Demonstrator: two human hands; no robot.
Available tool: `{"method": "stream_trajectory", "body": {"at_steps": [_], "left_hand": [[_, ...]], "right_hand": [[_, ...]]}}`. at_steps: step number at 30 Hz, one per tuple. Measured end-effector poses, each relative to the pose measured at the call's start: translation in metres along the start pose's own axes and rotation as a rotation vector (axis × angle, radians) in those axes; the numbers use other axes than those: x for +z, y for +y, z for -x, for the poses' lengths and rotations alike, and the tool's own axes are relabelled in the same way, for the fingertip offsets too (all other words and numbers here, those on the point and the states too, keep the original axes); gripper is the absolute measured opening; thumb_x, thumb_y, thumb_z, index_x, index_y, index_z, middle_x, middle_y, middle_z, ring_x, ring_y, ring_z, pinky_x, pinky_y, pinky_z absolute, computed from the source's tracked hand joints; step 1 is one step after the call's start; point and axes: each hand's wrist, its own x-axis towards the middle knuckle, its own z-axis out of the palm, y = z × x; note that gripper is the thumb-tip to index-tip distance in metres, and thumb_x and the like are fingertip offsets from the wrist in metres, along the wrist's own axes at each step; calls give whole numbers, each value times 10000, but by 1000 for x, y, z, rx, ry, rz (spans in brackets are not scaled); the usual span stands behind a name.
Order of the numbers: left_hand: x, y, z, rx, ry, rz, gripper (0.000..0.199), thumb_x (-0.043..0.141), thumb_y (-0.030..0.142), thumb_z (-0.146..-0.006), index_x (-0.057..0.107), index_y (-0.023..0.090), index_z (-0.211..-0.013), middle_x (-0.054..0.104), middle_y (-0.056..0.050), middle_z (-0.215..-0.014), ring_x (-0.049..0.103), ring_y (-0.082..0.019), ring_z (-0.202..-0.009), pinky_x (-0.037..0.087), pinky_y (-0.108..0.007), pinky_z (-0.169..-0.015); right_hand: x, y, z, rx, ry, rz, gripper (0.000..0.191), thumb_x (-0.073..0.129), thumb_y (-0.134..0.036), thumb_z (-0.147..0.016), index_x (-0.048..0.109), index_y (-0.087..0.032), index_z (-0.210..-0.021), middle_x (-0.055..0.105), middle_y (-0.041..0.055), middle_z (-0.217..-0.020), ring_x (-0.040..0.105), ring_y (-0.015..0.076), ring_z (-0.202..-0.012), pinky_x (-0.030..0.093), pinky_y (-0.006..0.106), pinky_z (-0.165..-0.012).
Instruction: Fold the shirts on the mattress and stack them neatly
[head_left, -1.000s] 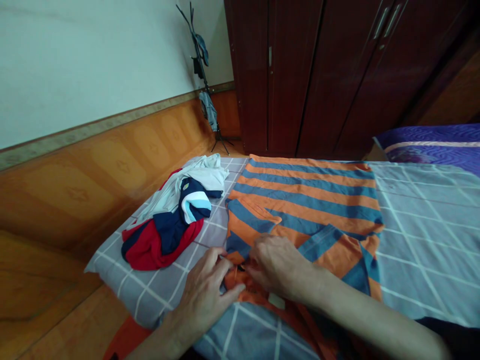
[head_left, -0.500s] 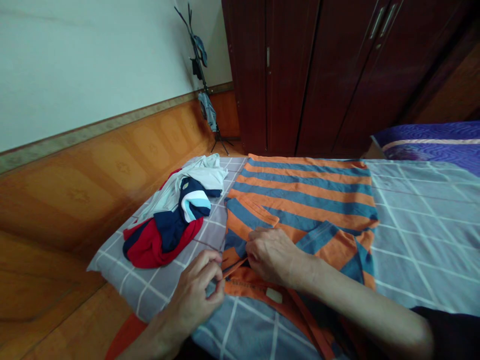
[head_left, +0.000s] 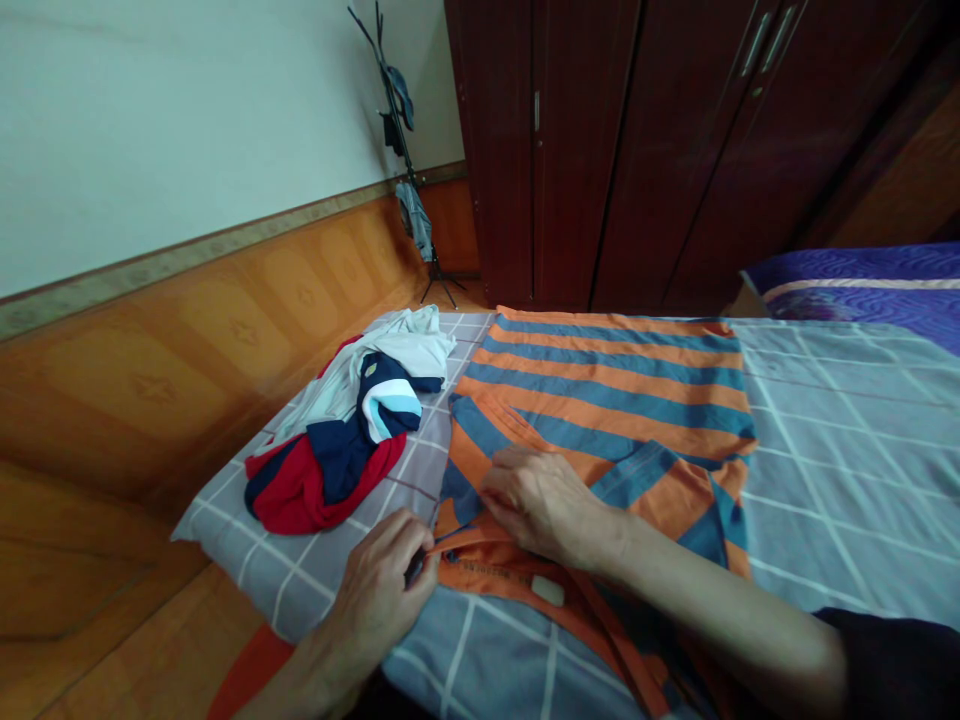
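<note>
An orange and grey-blue striped shirt [head_left: 615,395] lies spread over the bed, its sleeves folded inward and its collar end toward me. At the collar's left corner, my left hand [head_left: 386,580] pinches the shirt's edge between thumb and fingers. My right hand [head_left: 536,500] rests over the shirt near the left sleeve, fingers curled down onto the fabric. Its fingertips are partly hidden, but they appear closed on the cloth. A pale label and dark lettering show inside the neck, just below my right hand.
A heap of red, navy and white clothes [head_left: 337,450] lies to the left on the checked bedsheet [head_left: 847,450]. Beyond the bed stand a dark wardrobe [head_left: 600,150] and a black coat rack [head_left: 405,150]. A purple bed cover [head_left: 870,285] is at the far right.
My left hand has moved slightly left and down and now grips the shirt's corner. My right hand has shifted a little to the left and up.
</note>
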Motion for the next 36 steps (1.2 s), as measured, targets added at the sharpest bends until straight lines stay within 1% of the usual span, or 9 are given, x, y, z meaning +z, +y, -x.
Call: {"method": "stream_trajectory", "body": {"at_steps": [6, 12, 17, 19, 23, 25, 27, 30, 36], "left_hand": [[0, -4, 3, 78, -107, 4, 178, 435, 57, -830, 550, 189, -799, 572, -18, -759, 554, -159, -722, 419, -264, -659], [-14, -2, -10, 70, -348, 19, 199, 448, 48, -814, 574, 202, -812, 600, 1, -764, 573, -152, -729, 395, -257, -662], [-46, 0, -47, 147, -643, 63, 141, 500, 133, -847, 577, 210, -756, 617, 37, -749, 589, -125, -723, 382, -232, -669], [-49, -7, -75, 185, -628, 81, 132, 494, 181, -865, 603, 218, -799, 615, 28, -781, 589, -136, -764, 387, -234, -690], [-22, -39, -145, 39, -360, 177, 265, 480, 170, -819, 591, 201, -1058, 595, -31, -1014, 582, -158, -818, 411, -265, -756], [-1, -58, -175, -74, -379, 309, 304, 526, 170, -752, 586, 172, -1050, 591, -50, -1039, 574, -155, -773, 425, -270, -735], [15, -73, -195, -105, -464, 400, 211, 577, 196, -700, 599, 156, -906, 610, -31, -900, 563, -146, -712, 431, -252, -672], [25, -84, -204, -101, -573, 501, 134, 563, 286, -733, 533, 162, -775, 551, 23, -680, 522, -107, -570, 406, -207, -540], [22, -91, -196, -194, -668, 635, 238, 492, 421, -798, 432, 191, -808, 389, 106, -507, 322, -46, -349, 217, -163, -369]], "right_hand": [[6, 11, -4, 166, -62, 153, 197, 504, -169, -850, 656, -172, -724, 641, 69, -790, 586, 177, -745, 358, 266, -570], [4, 25, -8, 343, 94, 239, 175, 529, -252, -864, 641, -161, -964, 607, 115, -1024, 537, 251, -977, 447, 313, -754], [17, 42, -10, 437, 89, 218, 164, 558, -287, -856, 650, -154, -887, 602, 115, -991, 527, 250, -967, 441, 342, -825], [23, 45, -11, 433, 128, 190, 138, 569, -258, -846, 648, -159, -901, 601, 102, -979, 523, 241, -963, 432, 333, -834], [34, 48, -11, 385, 221, 109, 133, 545, -162, -838, 646, -169, -924, 597, 75, -909, 523, 210, -896, 426, 300, -804], [39, 50, -10, 361, 265, 83, 163, 510, -129, -846, 648, -168, -924, 591, 70, -871, 520, 203, -856, 425, 297, -781], [44, 53, -9, 344, 307, 65, 195, 478, -108, -851, 648, -168, -925, 586, 69, -842, 516, 203, -831, 424, 302, -766], [47, 56, -9, 343, 345, 23, 232, 448, -84, -849, 647, -168, -934, 585, 67, -826, 515, 202, -816, 426, 303, -755], [43, 58, -12, 349, 353, -27, 239, 438, -84, -844, 646, -170, -925, 584, 70, -812, 509, 202, -803, 433, 309, -739]]}}
